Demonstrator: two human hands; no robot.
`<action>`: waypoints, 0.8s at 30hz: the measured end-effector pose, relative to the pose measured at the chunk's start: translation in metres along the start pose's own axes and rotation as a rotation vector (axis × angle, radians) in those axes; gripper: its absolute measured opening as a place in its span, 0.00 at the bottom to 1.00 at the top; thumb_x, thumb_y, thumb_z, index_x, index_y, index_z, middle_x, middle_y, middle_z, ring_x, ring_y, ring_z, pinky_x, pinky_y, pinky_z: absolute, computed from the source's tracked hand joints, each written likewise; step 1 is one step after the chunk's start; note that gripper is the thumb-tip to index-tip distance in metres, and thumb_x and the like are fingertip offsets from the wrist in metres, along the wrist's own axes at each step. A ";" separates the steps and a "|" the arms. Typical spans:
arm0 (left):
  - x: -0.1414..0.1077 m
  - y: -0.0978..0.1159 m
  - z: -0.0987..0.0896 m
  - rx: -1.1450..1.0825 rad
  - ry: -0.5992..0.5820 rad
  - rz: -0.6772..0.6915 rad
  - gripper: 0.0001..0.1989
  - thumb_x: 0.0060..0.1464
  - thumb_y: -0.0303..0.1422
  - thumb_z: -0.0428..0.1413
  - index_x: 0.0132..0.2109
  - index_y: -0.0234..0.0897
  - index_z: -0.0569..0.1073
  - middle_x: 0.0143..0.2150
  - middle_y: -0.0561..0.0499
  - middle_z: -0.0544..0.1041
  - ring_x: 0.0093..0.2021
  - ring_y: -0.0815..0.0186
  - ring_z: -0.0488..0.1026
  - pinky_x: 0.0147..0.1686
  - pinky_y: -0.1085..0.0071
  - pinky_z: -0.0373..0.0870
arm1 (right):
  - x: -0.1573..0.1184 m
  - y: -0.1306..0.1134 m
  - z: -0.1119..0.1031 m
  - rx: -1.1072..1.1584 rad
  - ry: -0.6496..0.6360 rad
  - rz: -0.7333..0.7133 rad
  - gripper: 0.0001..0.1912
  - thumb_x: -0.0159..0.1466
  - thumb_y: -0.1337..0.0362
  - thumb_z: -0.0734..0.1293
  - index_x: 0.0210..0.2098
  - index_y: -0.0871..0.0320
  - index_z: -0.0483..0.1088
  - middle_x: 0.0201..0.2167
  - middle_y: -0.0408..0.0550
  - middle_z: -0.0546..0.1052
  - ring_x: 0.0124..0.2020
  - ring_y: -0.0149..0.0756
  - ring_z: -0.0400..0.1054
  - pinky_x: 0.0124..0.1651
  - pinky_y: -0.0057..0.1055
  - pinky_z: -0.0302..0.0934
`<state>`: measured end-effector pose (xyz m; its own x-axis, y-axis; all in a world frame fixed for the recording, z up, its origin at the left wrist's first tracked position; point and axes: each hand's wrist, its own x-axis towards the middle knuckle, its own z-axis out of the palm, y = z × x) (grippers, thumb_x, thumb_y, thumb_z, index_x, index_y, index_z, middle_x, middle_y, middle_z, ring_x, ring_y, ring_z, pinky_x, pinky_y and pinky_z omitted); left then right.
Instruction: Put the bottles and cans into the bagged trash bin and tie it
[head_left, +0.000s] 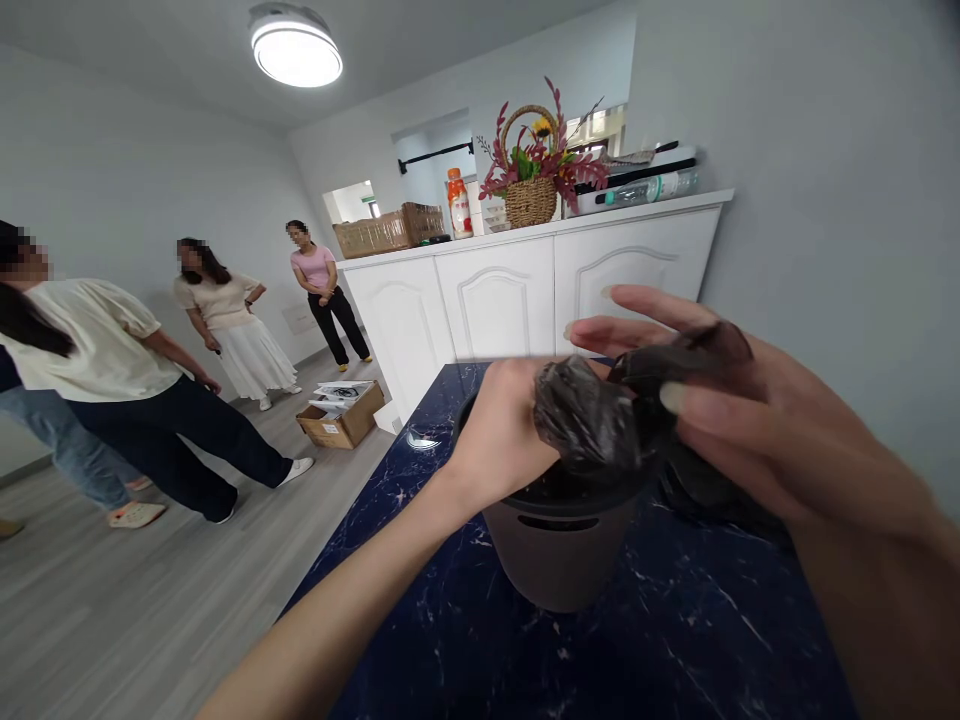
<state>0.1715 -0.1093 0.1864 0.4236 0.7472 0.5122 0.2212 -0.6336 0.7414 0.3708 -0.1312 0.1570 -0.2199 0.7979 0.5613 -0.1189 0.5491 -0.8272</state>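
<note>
A dark grey bin (562, 560) with a slot under its rim stands on a dark blue marbled table (667, 640). Above its opening is a crumpled black plastic bag (589, 415). My left hand (506, 430) is closed on the bag at the bin's left side, its fingertips hidden behind the plastic. On the right, my right hand (757, 420) has part of the bag between thumb and fingers, with two fingers stretched out above. More black plastic (712, 490) lies on the table beneath my right hand.
Behind the table, a white cabinet (499, 310) carries a flower basket (531, 200), an orange-capped bottle (459, 205), a cardboard box (390, 232) and a clear bottle (652, 190). Several people stand at left. An open carton (341, 425) sits on the floor.
</note>
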 end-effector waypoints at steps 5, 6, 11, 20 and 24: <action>0.001 0.001 -0.005 0.169 0.037 0.038 0.12 0.65 0.39 0.62 0.34 0.39 0.80 0.29 0.53 0.78 0.32 0.65 0.73 0.35 0.69 0.70 | 0.007 0.010 -0.016 -0.241 -0.163 0.061 0.30 0.63 0.51 0.79 0.63 0.40 0.76 0.60 0.43 0.80 0.63 0.53 0.74 0.64 0.47 0.72; 0.001 0.000 -0.004 0.183 0.029 0.054 0.13 0.66 0.39 0.62 0.34 0.39 0.81 0.29 0.54 0.77 0.31 0.65 0.72 0.34 0.69 0.69 | 0.008 0.012 -0.014 -0.329 -0.158 0.072 0.25 0.63 0.50 0.78 0.59 0.43 0.80 0.54 0.44 0.83 0.58 0.53 0.77 0.60 0.47 0.74; -0.001 -0.001 -0.007 0.191 -0.006 0.113 0.11 0.64 0.34 0.61 0.33 0.38 0.80 0.31 0.52 0.78 0.34 0.64 0.73 0.35 0.68 0.69 | 0.012 0.020 0.000 -0.408 -0.117 0.111 0.20 0.70 0.43 0.69 0.35 0.49 0.83 0.34 0.45 0.84 0.42 0.50 0.80 0.43 0.39 0.77; -0.005 -0.006 -0.032 -0.075 0.196 -0.133 0.22 0.70 0.50 0.55 0.33 0.40 0.79 0.40 0.47 0.81 0.44 0.60 0.77 0.51 0.64 0.73 | 0.020 0.038 0.004 -0.008 0.193 0.228 0.22 0.68 0.39 0.71 0.46 0.49 0.83 0.44 0.46 0.86 0.55 0.51 0.78 0.61 0.47 0.74; -0.005 -0.006 -0.037 -0.509 0.220 -0.263 0.22 0.65 0.54 0.60 0.38 0.39 0.78 0.44 0.47 0.84 0.48 0.58 0.81 0.51 0.63 0.78 | 0.021 0.033 0.010 0.251 0.239 0.187 0.18 0.69 0.43 0.72 0.49 0.46 0.82 0.51 0.46 0.85 0.61 0.49 0.75 0.63 0.47 0.74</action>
<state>0.1358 -0.1019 0.1955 0.2083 0.9238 0.3212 -0.1763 -0.2875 0.9414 0.3521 -0.0983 0.1410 -0.0318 0.9302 0.3656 -0.3382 0.3342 -0.8797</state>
